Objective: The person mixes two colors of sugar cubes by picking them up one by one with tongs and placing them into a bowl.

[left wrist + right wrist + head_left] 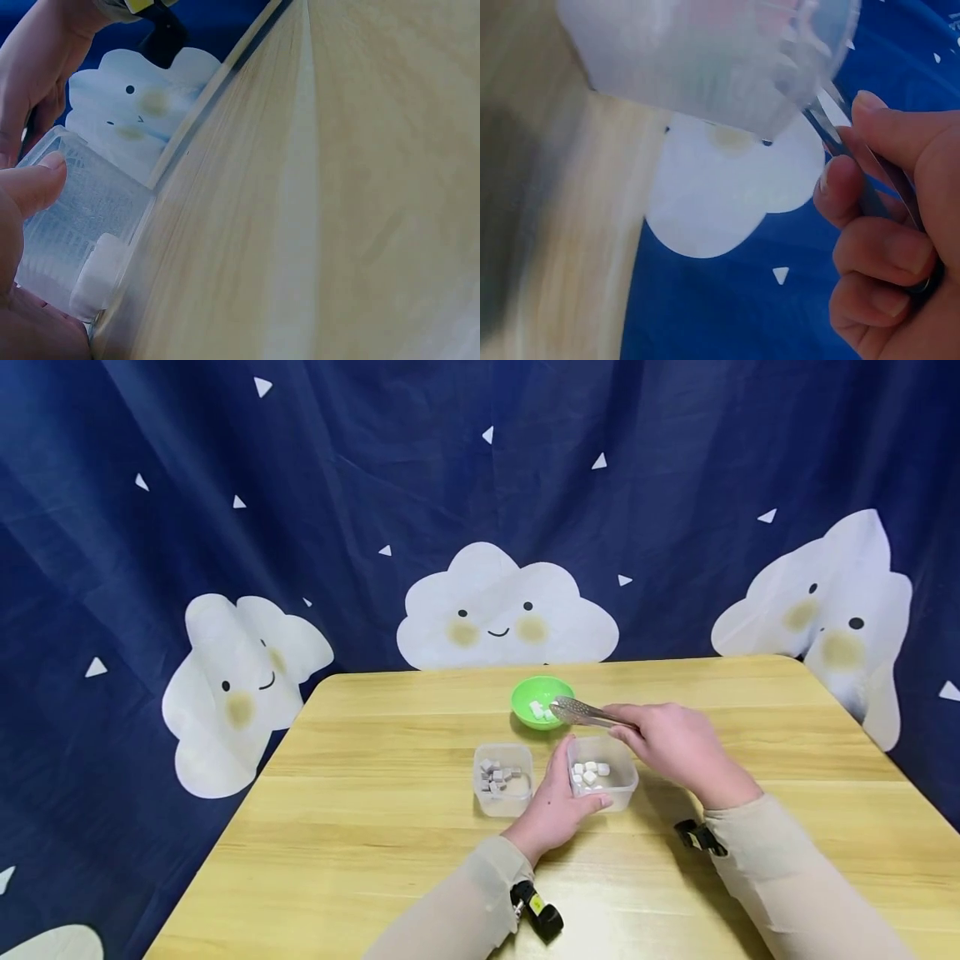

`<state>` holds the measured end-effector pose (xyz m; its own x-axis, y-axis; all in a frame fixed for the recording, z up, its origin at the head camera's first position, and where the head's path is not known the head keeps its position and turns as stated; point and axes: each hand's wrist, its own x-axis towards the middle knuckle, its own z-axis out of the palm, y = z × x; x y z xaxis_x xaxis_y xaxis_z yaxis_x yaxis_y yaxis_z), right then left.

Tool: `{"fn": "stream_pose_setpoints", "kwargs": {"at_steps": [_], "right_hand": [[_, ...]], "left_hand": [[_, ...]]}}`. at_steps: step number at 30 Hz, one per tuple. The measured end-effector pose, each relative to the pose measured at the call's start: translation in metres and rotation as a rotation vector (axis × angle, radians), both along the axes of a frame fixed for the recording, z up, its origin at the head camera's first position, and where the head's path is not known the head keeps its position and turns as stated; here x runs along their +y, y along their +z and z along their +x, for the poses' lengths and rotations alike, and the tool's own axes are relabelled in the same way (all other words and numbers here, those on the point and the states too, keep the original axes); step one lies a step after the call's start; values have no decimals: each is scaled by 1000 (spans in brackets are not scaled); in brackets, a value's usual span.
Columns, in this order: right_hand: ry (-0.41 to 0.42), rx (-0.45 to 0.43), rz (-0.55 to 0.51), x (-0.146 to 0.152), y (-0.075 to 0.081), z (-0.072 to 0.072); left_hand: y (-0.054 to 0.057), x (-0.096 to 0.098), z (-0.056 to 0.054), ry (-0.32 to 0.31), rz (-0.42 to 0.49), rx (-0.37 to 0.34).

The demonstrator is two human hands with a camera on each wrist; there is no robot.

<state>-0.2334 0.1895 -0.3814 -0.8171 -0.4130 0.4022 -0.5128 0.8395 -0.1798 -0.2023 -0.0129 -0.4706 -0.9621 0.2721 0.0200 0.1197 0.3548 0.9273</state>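
Observation:
My left hand (555, 806) grips a clear plastic container (622, 793) by its left side, thumb along the front wall. White cubes (590, 770) lie inside it. My right hand (675, 743) holds metal tongs (592, 714), fingers curled round the handles in the right wrist view. The perforated tong tips overlap the right rim of a green bowl (525, 687) in the head view, and I cannot tell whether they pinch a cube. A few white cubes (536, 710) sit in the bowl. In the left wrist view, a white cube (101, 271) shows through the container's wall.
A second clear container (504, 806) with several grey cubes (495, 774) stands just left of my left hand. The wooden table (360, 827) ends at the back near a dark blue curtain (360, 610) printed with clouds. Both wrists carry small black devices.

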Motion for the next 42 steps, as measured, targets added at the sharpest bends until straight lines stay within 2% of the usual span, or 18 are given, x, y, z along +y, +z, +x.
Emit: {"fn": "stream_pose_setpoints", "kwargs": {"at_steps": [7, 12, 26, 42], "right_hand": [[-51, -21, -15, -1, -14, -6], [-64, -21, -34, -2, -16, -6], [-55, -16, -49, 3, -5, -5], [-35, -130, -36, 22, 17, 4]], "left_hand": [[-2, 1, 0, -4, -9, 5], [-3, 0, -1, -3, -16, 6], [0, -3, -1, -5, -16, 12], [-1, 0, -2, -11, 14, -1]]}}
